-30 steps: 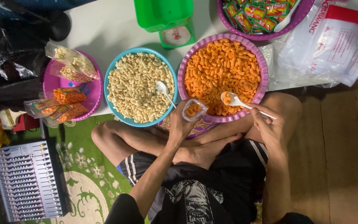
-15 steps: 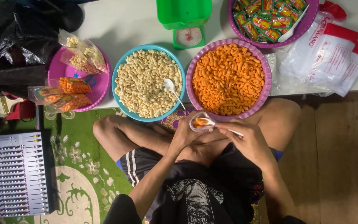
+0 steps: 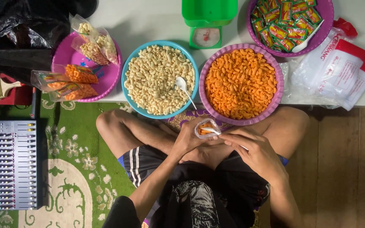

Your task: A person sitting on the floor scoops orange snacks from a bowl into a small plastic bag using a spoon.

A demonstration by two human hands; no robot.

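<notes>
Beyond the grip, on the white table (image 3: pixel 148 17), a purple scalloped plastic bowl of orange macaroni snacks (image 3: pixel 241 83) is seen, with a blue round plastic bowl of pale macaroni snacks (image 3: pixel 159 79) to its left. Over the crossed legs, just below the purple bowl's rim, a small clear plastic pouch (image 3: pixel 206 128) partly filled with orange pieces is held open. The left hand (image 3: pixel 187 139) is closed around the pouch's side, pinching the thin film. The right hand (image 3: pixel 252 148) is closed on a white plastic spoon (image 3: pixel 213 131), its bowl tipped into the mouth. The pouch is judged light, soft and slippery, its contents brittle; it is best held just under the mouth.
</notes>
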